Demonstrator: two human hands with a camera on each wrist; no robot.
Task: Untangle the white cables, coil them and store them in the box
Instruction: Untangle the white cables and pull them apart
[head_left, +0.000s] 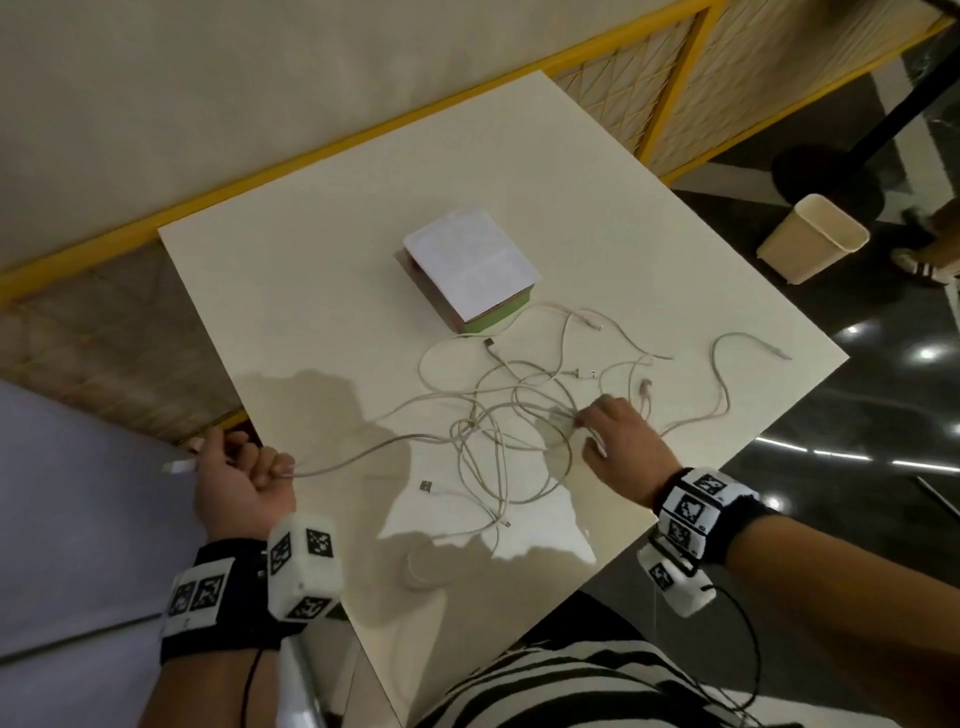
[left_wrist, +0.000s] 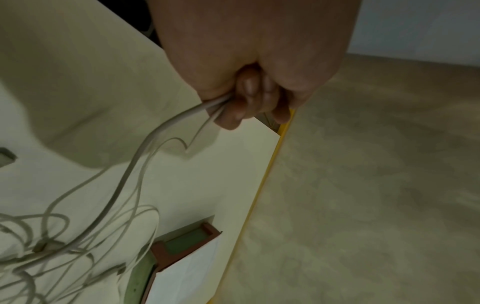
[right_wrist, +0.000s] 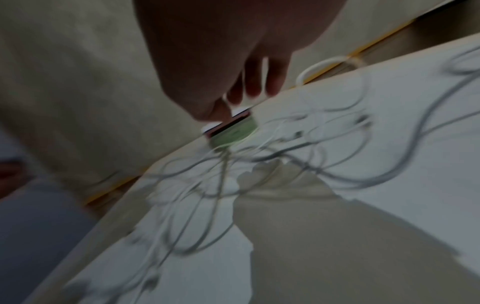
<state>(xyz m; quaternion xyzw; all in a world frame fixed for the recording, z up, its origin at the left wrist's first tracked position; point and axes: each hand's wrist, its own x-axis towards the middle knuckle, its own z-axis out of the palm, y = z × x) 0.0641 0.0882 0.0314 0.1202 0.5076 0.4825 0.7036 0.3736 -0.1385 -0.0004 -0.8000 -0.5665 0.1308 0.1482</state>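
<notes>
Several white cables (head_left: 498, 415) lie tangled on the white table (head_left: 322, 249), in front of a green box (head_left: 467, 267) with a white lid. My left hand (head_left: 244, 467) is at the table's left edge. It grips a white cable in a fist, and the plug end (head_left: 176, 466) sticks out to the left. In the left wrist view the left hand (left_wrist: 246, 96) has its fingers curled round cable strands (left_wrist: 145, 156). My right hand (head_left: 597, 423) rests on the tangle and pinches a strand. The blurred right wrist view shows a cable (right_wrist: 265, 74) running between the fingers of that hand.
One loose cable (head_left: 722, 384) trails toward the table's right edge. A beige bin (head_left: 813, 239) and a black stand base (head_left: 826, 176) are on the dark floor at the right, beside another person's feet (head_left: 919, 260). A yellow-framed partition (head_left: 670, 93) runs behind the table.
</notes>
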